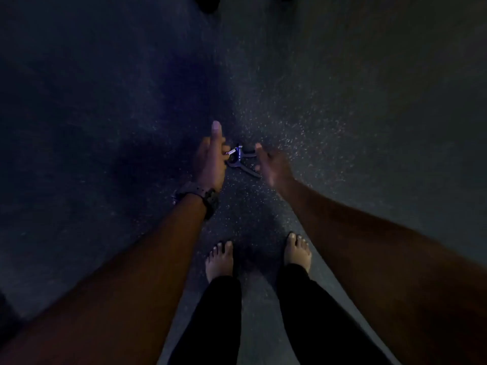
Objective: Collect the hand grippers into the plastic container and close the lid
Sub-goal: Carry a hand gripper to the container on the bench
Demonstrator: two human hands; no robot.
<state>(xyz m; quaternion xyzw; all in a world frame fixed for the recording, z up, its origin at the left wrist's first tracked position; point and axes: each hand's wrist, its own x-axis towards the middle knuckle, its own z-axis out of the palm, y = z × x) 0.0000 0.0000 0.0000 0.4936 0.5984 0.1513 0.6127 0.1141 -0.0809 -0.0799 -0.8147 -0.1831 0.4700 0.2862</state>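
A dark blue plastic hand gripper with a small silvery coil spring (238,160) shows dimly against the dark speckled floor. Its two handles splay apart, one pointing down and right. Whether it rests on the floor is unclear.

dark speckled floor (316,114) — bare feet (220,262), wristwatch (203,194)

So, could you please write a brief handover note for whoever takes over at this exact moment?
Left hand: closed on a hand gripper near its spring end, thumb up.
Right hand: open, empty, beside the gripper's handles; contact unclear in the dim, blurred light.
The gripper is low over the dark speckled floor, ahead of the bare feet.
The plastic container, its lid and any other grippers are out of view.
Done: one gripper in hand. Left: put the grippers in the container and close the lid.
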